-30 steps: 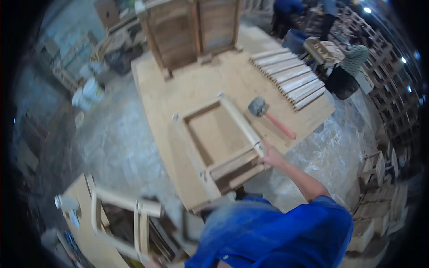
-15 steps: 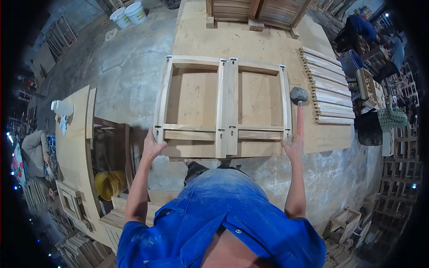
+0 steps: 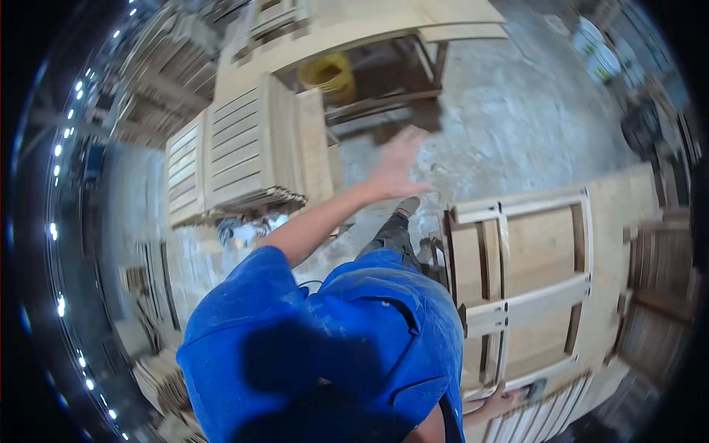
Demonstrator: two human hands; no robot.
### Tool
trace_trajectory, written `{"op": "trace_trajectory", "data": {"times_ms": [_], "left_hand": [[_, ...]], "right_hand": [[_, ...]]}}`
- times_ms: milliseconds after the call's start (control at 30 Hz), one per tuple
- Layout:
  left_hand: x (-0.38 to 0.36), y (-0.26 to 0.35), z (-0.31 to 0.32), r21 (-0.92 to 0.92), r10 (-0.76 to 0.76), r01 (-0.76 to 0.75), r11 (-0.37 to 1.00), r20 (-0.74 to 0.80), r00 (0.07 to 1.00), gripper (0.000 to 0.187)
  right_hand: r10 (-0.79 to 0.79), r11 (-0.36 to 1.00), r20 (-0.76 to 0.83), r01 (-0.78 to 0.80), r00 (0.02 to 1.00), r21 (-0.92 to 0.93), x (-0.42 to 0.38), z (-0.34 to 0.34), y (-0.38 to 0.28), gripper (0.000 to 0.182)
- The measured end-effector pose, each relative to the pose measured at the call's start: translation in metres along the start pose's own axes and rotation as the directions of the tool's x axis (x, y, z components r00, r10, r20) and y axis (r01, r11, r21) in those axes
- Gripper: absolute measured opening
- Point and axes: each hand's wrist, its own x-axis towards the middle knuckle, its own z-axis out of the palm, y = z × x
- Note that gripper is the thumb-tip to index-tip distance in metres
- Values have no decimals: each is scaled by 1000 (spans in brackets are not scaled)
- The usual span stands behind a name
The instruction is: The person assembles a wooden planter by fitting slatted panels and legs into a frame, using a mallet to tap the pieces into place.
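My left hand [image 3: 399,166] is stretched out over the concrete floor, blurred by motion, fingers spread and holding nothing. Beyond it is the low bench with the yellow bucket [image 3: 327,79] under it. At the lower right, my right hand [image 3: 498,404] is at the end corner of the pale wooden frame [image 3: 504,362], its thumb against the wood and its fingers partly hidden. Right beside its fingers lies the dark head of a mallet [image 3: 535,389]; the handle is mostly hidden. A second pale frame [image 3: 587,236] lies alongside on the workbench.
Stacked slatted wooden panels [image 3: 240,148] stand left of my outstretched arm. Slatted pieces [image 3: 543,413] lie beside the mallet. Brown wooden furniture [image 3: 661,258] stands on the workbench's far side [image 3: 628,199]. White buckets [image 3: 604,63] are on the floor at the upper right.
My view and body have turned left, so the workbench now sits at the right. My left hand has let go of the frame and reached out. My right hand stays by the frame's corner.
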Motion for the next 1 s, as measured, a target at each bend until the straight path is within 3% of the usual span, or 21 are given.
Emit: {"op": "trace_trajectory", "data": {"times_ms": [67, 133, 200, 267, 333, 400, 467, 500, 533, 600, 633, 767, 833, 900, 933, 1000], "left_hand": [[-49, -33, -77, 249, -45, 99, 963, -214, 976, 111], [-116, -76, -140, 420, -45, 209, 883, -367, 929, 114], [-174, -84, -187, 443, -211, 402, 802, -419, 883, 114], [-225, -93, -205, 495, -463, 593, 635, -370, 805, 112], [-269, -120, -196, 505, -477, 587, 633, -344, 809, 103], [-285, -147, -184, 516, -483, 568, 641, -303, 821, 95], [-283, -161, -167, 568, -404, 628, 532, -482, 777, 75], [-275, -148, -171, 550, -356, 612, 569, -506, 786, 57], [-277, -149, -173, 548, -364, 610, 573, -497, 788, 57], [-280, -159, -179, 609, -463, 598, 521, -387, 797, 53], [-284, -148, -177, 623, -362, 531, 575, -388, 847, 50], [-291, -94, -164, 601, -233, 494, 628, -460, 857, 43], [-276, -58, -179, 631, 40, 439, 639, -598, 800, 33], [-240, -17, -222, 708, 119, 318, 631, -493, 862, 26], [-214, 0, -245, 779, 148, 327, 535, -467, 872, 20], [-152, 32, -283, 831, 277, 288, 476, -452, 848, 18]], "right_hand": [[-179, 983, -85, 181, 980, 27, 56, 8, 4, 70], [-276, 961, -145, 274, 950, -34, 81, -17, -46, 69], [-366, 931, -204, 356, 908, -83, 109, -38, -99, 65], [-441, 897, -174, 441, 880, -43, 119, -59, -170, 57], [-581, 747, -219, 620, 784, 241, 140, -52, -223, 52], [-619, 609, -230, 643, 751, 464, 163, -31, -274, 47], [-717, 625, -129, 713, 685, 318, 129, -62, -343, 38], [-745, 505, -142, 690, 652, 518, 121, -58, -366, 38], [-767, 361, -163, 627, 621, 690, 115, -54, -384, 38], [-790, 380, -179, 697, 587, 608, 91, -64, -415, 36], [-816, 380, -199, 763, 543, 523, 81, -71, -421, 35], [-801, 473, -60, 691, 595, 546, 76, -85, -411, 39], [-801, 459, 2, 611, 599, 645, 86, -85, -391, 36], [-813, 433, 15, 587, 582, 684, 88, -90, -385, 33], [-828, 400, 19, 566, 561, 721, 91, -97, -380, 30], [-815, 353, -54, 567, 577, 744, 63, -112, -391, 27]]}}
